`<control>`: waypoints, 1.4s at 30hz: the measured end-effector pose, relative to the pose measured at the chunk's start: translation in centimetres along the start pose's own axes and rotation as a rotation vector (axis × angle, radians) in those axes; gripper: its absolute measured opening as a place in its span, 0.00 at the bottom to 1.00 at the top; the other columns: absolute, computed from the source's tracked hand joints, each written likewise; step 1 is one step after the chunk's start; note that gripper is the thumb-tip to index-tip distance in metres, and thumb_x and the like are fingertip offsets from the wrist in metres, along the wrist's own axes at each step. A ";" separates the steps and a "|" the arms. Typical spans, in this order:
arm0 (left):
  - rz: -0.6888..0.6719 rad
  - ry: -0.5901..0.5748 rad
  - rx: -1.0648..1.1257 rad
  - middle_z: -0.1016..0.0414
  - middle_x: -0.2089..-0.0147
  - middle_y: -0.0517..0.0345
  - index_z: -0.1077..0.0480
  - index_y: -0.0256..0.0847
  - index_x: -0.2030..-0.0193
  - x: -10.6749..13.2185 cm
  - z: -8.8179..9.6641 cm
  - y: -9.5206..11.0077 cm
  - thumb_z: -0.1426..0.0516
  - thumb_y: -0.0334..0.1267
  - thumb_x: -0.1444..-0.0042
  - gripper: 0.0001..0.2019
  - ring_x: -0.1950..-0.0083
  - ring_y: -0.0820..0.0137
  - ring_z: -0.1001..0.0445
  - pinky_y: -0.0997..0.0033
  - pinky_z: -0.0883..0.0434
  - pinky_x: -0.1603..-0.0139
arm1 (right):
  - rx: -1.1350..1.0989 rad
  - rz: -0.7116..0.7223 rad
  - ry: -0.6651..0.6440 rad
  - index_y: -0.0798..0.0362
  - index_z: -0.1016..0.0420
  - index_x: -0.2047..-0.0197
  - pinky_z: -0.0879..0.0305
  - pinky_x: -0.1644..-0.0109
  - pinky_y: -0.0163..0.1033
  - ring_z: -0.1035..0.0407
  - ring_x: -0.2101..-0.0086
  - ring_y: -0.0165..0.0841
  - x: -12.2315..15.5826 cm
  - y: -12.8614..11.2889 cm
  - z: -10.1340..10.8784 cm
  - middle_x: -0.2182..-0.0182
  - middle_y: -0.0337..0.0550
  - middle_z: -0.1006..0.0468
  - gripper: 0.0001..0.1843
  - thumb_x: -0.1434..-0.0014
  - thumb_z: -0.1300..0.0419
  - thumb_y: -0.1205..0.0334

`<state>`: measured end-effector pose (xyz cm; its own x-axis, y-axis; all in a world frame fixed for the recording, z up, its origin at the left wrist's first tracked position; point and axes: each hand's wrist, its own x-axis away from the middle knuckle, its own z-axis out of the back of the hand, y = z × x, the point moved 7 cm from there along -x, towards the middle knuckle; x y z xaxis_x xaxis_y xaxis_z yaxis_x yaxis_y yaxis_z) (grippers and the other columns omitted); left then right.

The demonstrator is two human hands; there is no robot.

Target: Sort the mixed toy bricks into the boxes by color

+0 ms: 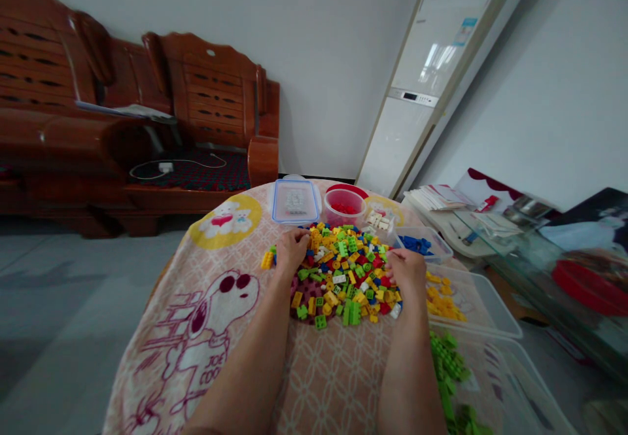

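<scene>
A heap of small toy bricks (343,271) in yellow, green, red, blue and white lies on a cartoon-print cloth (210,330) over a round table. My left hand (291,249) rests on the heap's left edge with the fingers curled down into the bricks. At the heap's right edge my right hand (407,271) does the same, fingers bent among the pieces. What either hand holds, if anything, is hidden by the fingers and bricks.
Sorting containers ring the heap: a clear lid (295,201), a round tub of red bricks (344,207), a box of blue bricks (420,245), a tray of yellow bricks (471,304), and a bin of green bricks (500,382). A wooden sofa (122,127) stands behind, a glass table (540,252) to the right.
</scene>
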<state>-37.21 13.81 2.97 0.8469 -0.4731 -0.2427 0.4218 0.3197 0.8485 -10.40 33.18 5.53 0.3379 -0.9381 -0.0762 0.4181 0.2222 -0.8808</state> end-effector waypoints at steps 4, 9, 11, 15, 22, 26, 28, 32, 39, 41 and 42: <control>0.010 -0.004 -0.002 0.15 0.56 0.52 0.18 0.40 0.55 0.0 -0.1 -0.1 0.45 0.37 0.43 0.16 0.55 0.63 0.20 0.66 0.26 0.50 | 0.410 0.089 -0.021 0.53 0.15 0.65 0.32 0.66 0.37 0.22 0.68 0.39 0.8 -1.9 0.8 0.72 0.50 0.18 0.13 0.44 0.39 0.55; 0.025 -0.013 0.010 0.15 0.56 0.52 0.18 0.39 0.54 0.0 -0.2 -0.3 0.45 0.37 0.43 0.16 0.56 0.64 0.20 0.67 0.27 0.51 | 0.731 0.164 -0.043 0.51 0.17 0.71 0.37 0.64 0.37 0.23 0.65 0.40 1.8 -3.4 1.4 0.69 0.51 0.17 0.11 0.44 0.38 0.55; 0.026 -0.015 0.009 0.15 0.56 0.52 0.18 0.39 0.54 0.0 -0.2 -0.3 0.45 0.37 0.43 0.16 0.56 0.64 0.20 0.67 0.27 0.51 | 0.766 0.134 -0.154 0.50 0.19 0.72 0.39 0.66 0.37 0.24 0.68 0.38 2.2 -3.1 0.9 0.72 0.49 0.18 0.11 0.44 0.36 0.53; 0.028 -0.008 -0.001 0.15 0.56 0.53 0.18 0.41 0.55 0.0 -0.2 -0.2 0.45 0.37 0.43 0.16 0.56 0.64 0.20 0.67 0.27 0.50 | 0.791 0.092 -0.310 0.51 0.21 0.75 0.41 0.68 0.36 0.26 0.72 0.36 2.7 -2.7 -0.5 0.76 0.45 0.20 0.08 0.50 0.30 0.58; 0.029 -0.003 -0.034 0.15 0.56 0.53 0.18 0.41 0.54 0.1 -0.1 0.0 0.44 0.38 0.43 0.15 0.55 0.63 0.20 0.67 0.27 0.50 | 0.462 0.176 -0.429 0.53 0.21 0.72 0.41 0.71 0.32 0.29 0.76 0.29 3.3 -3.4 -3.7 0.77 0.39 0.22 0.04 0.48 0.35 0.63; 0.021 -0.014 -0.035 0.15 0.55 0.52 0.18 0.40 0.54 0.2 0.0 0.2 0.44 0.37 0.42 0.16 0.55 0.63 0.20 0.67 0.27 0.50 | 0.174 0.108 -0.490 0.54 0.21 0.67 0.41 0.77 0.31 0.34 0.81 0.27 3.7 -3.6 -5.0 0.78 0.37 0.24 0.06 0.46 0.39 0.63; 0.017 -0.019 -0.037 0.15 0.55 0.52 0.18 0.40 0.54 0.2 0.0 0.2 0.45 0.37 0.42 0.16 0.54 0.63 0.20 0.67 0.27 0.50 | 0.069 0.084 -0.456 0.55 0.21 0.63 0.39 0.78 0.31 0.32 0.80 0.28 3.4 -3.5 -4.7 0.77 0.37 0.23 0.10 0.47 0.41 0.61; 0.023 -0.013 -0.049 0.15 0.54 0.52 0.18 0.39 0.54 0.2 0.0 0.2 0.45 0.37 0.42 0.16 0.53 0.63 0.20 0.67 0.28 0.49 | 0.088 0.085 -0.304 0.55 0.20 0.59 0.35 0.76 0.32 0.27 0.76 0.32 2.2 -2.6 -2.8 0.74 0.40 0.21 0.15 0.47 0.41 0.59; 0.036 -0.020 -0.035 0.15 0.57 0.53 0.18 0.40 0.53 0.2 -0.2 0.0 0.44 0.37 0.42 0.16 0.57 0.64 0.20 0.68 0.28 0.53 | 0.338 0.177 -0.333 0.53 0.19 0.66 0.32 0.68 0.34 0.26 0.74 0.32 1.8 -2.0 -3.8 0.74 0.42 0.19 0.09 0.44 0.41 0.62; 0.054 -0.023 -0.029 0.15 0.56 0.53 0.18 0.40 0.52 0.2 -0.2 -0.1 0.44 0.37 0.42 0.16 0.56 0.64 0.20 0.69 0.28 0.54 | 0.330 0.188 -0.317 0.54 0.20 0.66 0.32 0.67 0.34 0.26 0.74 0.32 1.9 -2.2 -4.3 0.74 0.42 0.19 0.08 0.45 0.41 0.63; 0.062 -0.022 -0.028 0.15 0.56 0.53 0.18 0.40 0.52 0.2 -0.2 -0.2 0.44 0.37 0.42 0.16 0.56 0.64 0.20 0.69 0.28 0.54 | 0.315 0.185 -0.314 0.54 0.20 0.65 0.32 0.67 0.35 0.26 0.74 0.32 2.0 -2.3 -4.5 0.74 0.42 0.19 0.09 0.45 0.41 0.63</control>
<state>-37.02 13.84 2.69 0.8645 -0.4694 -0.1796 0.3781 0.3720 0.8478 -14.52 29.61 5.25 0.6490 -0.7601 -0.0305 0.5456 0.4931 -0.6776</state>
